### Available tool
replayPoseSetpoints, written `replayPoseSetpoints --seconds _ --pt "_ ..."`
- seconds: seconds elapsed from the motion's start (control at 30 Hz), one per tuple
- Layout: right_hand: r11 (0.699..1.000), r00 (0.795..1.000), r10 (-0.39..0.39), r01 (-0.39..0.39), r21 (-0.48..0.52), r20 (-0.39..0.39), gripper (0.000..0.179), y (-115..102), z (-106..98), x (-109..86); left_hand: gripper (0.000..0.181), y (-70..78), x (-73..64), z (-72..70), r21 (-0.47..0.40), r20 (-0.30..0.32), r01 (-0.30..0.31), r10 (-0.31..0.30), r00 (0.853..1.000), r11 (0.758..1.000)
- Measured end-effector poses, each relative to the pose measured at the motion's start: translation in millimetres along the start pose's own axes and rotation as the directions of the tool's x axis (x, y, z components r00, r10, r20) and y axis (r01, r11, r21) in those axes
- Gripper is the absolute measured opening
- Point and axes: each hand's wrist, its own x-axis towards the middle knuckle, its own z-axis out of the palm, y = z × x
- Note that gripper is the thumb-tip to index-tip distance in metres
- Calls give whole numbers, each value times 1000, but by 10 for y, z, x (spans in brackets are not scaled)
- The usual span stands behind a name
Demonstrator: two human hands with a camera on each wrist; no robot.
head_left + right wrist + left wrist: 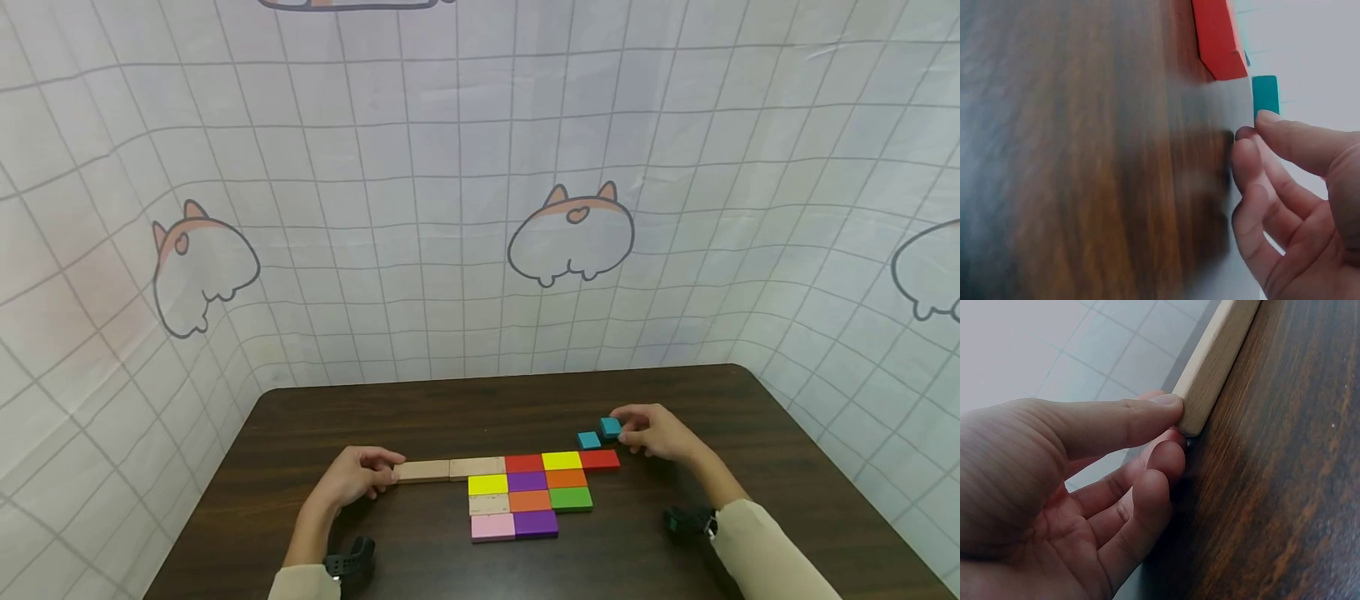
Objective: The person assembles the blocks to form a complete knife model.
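Observation:
At the left end of the top row, my left hand (358,475) pinches the end of a plain wooden block (422,472). In the left wrist view the thumb (1129,422) lies on that block's end, with the index finger mostly hidden behind. Toward the back right, my right hand (654,432) pinches a teal block (611,427) between thumb and fingers. The right wrist view shows this teal block (1265,94) beyond a red block's end. A second teal block (588,440) lies just left of the held one, behind the row.
Another plain wooden block (477,467) continues the row, followed by red (523,463), yellow (562,460) and red (600,459) blocks. Several coloured blocks, among them a green one (572,498) and a pink one (492,527), form shorter rows in front on the dark table (300,425).

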Motion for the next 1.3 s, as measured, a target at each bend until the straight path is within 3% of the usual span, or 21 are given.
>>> replayPoseSetpoints --seconds 0.2,0.4,0.67,0.93,1.3 --pt "1000 997 -11 12 14 -74 39 -13 -78 -158 26 7 -6 2 -2 2 -1 1 1000 1000" --pt "1000 998 -25 25 2 -66 40 -64 -142 -355 25 -18 3 -12 5 -6 2 -2 1000 1000" --pt "997 997 -75 75 -4 36 41 -106 -85 -570 24 -42 11 -19 4 -15 0 0 1000 1000" --pt "994 981 -112 113 4 160 38 -171 63 -651 25 -20 4 -7 3 -11 5 -5 1000 1000" --pt "990 976 -110 125 -68 188 34 -244 161 -652 25 -23 16 2 7 -2 -4 4 1000 1000"
